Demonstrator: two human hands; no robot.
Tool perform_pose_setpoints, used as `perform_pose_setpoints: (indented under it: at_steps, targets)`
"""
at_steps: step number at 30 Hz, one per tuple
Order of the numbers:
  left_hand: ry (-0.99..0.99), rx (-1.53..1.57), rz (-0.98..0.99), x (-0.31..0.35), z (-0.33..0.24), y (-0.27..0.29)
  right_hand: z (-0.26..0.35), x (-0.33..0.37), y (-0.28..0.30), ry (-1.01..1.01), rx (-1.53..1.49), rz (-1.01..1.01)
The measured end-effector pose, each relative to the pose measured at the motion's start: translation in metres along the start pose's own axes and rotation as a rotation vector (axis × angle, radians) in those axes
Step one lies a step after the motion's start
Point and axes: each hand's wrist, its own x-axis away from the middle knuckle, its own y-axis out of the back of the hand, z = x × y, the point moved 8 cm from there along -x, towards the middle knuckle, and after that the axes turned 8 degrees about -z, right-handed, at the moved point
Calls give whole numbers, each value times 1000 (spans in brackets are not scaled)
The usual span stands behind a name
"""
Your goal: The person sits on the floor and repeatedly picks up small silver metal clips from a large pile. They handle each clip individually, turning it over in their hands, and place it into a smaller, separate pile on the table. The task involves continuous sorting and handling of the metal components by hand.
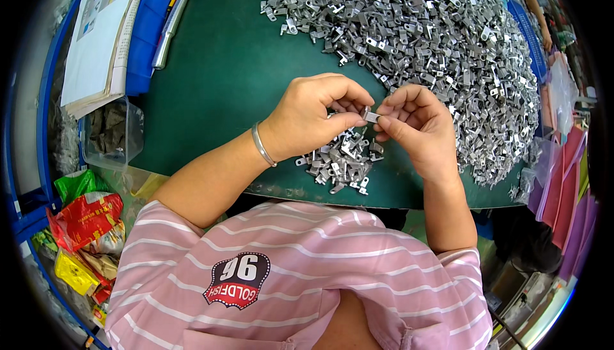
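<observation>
A green bench (204, 49) carries a large heap of small metal parts (416, 30) and a smaller pile (339, 161) nearer the person; a blue tray (148, 33) sits at left. Above the smaller pile, the left hand (320, 107) and right hand (419, 129), fingers nearly closed, pinch one metal piece (371, 116) between their fingertips.

Downward head-worn fisheye view, close above both hands (300, 114)
</observation>
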Motion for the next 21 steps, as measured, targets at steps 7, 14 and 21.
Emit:
perform_pose_setpoints:
  at_steps: [7,14,21]
  targets:
    - [-28,-56,56,0,-2,-2,-4,5,2,-4,42,-6]
    - [-147,-90,218,-3,-9,6,42,12,1,839,1086,-207]
    - [-148,-216,297,-2,-2,-1,40,-4,-19,931,1373,-183]
